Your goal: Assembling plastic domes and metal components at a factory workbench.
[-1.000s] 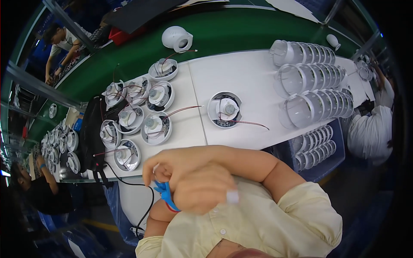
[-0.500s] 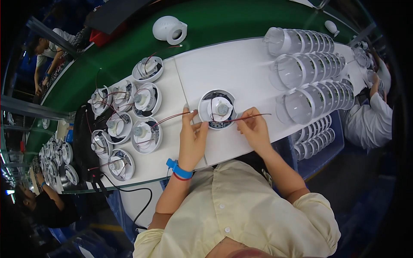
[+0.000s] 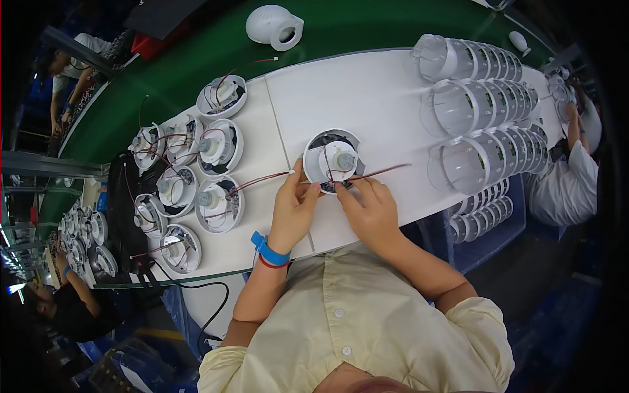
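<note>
A round white housing (image 3: 312,154) lies tilted on the table in front of me, with a white disc and a grey round part (image 3: 344,162) inside. My left hand (image 3: 295,208) grips its lower left rim, thumb and fingers closed. At the lower edge of the same housing my right hand (image 3: 370,211) has its fingertips pinched together on a thin red-and-black wire (image 3: 393,169). The wire's free end sticks out to the right past the knuckles. What exactly lies under the fingertips is hidden.
Several similar white housings (image 3: 216,149) with trailing wires stand to the left. Nested rows of clear cylinders (image 3: 452,118) lie at the right, above a blue bin (image 3: 488,229). A white rounded shell (image 3: 265,26) sits on the green surface beyond. Other people work at both sides.
My right hand has slid left along the wire to the housing's lower edge. The housing appears more tilted, and my left hand has closed in on its rim.
</note>
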The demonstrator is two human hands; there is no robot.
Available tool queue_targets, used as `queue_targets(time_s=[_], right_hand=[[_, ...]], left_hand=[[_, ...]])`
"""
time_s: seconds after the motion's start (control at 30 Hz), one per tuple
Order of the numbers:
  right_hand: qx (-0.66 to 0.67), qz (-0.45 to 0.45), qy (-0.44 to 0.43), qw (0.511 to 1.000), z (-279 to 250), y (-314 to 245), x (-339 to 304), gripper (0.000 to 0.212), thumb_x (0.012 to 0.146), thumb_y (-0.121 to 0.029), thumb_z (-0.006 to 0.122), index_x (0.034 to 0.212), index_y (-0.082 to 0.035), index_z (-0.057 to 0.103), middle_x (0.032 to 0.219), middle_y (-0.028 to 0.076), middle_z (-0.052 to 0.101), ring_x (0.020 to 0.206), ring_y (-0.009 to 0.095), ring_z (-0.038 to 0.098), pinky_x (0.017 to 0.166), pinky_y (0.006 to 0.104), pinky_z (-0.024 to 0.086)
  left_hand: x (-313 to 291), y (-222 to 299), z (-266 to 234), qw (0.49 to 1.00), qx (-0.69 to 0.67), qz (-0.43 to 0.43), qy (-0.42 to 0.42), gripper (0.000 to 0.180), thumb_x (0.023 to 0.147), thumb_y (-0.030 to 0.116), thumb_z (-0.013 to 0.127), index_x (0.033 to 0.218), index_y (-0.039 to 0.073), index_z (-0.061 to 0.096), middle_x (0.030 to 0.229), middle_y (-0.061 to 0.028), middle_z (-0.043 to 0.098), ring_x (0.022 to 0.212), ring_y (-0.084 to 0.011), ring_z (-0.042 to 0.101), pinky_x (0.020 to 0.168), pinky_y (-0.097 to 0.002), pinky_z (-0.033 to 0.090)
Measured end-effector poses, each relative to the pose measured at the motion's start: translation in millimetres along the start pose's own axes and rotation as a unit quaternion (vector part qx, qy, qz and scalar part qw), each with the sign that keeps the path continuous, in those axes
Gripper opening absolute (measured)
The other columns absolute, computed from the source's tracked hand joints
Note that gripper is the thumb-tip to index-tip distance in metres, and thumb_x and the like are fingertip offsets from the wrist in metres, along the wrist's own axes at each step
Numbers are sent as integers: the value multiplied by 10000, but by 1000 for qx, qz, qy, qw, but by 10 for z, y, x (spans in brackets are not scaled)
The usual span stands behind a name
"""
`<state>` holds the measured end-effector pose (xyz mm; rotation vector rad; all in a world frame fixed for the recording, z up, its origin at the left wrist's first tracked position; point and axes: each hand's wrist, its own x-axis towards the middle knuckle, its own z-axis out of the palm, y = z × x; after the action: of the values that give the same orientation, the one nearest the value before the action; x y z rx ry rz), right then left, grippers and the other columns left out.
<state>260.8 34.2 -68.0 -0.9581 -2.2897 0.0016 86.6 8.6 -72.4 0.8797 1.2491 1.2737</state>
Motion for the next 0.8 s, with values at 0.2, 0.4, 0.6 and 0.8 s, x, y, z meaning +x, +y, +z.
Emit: queue_targets(time_s=[0.2,0.4,0.6,0.8], right_hand=[[-31,3,-90,995,-129,-63,54,258,761,-100,710,1012,-46,697,959,89,645,785,207,608,651,332,488],[-10,43,-137,990,-112,-124,100,271,766,-113,703,1022,-27,689,967,107,653,597,190,618,528,334,501],[-45,32,-88,995,8,-143,-101,251,796,-136,684,1013,-9,684,990,171,658,580,205,645,520,329,513],[94,36,-63,993,-77,-270,-133,401,859,-144,590,1229,9,563,1253,220,556,1088,334,592,895,432,475]], left_hand=[[-20,-27,-15,999,46,7,9,586,945,-13,542,1483,-25,312,1105,-101,653,911,-128,629,808,-272,521],[7,-9,-11,999,27,24,-3,604,940,-3,549,1491,-17,301,1123,-126,644,901,-139,643,807,-276,526],[-84,436,281,826,522,183,105,565,900,14,597,1426,-20,392,1181,-212,603,1084,-363,588,917,-413,512],[185,584,1021,696,599,359,-167,400,889,178,638,1238,-1,559,1001,-132,658,1009,-332,598,816,-418,509]])
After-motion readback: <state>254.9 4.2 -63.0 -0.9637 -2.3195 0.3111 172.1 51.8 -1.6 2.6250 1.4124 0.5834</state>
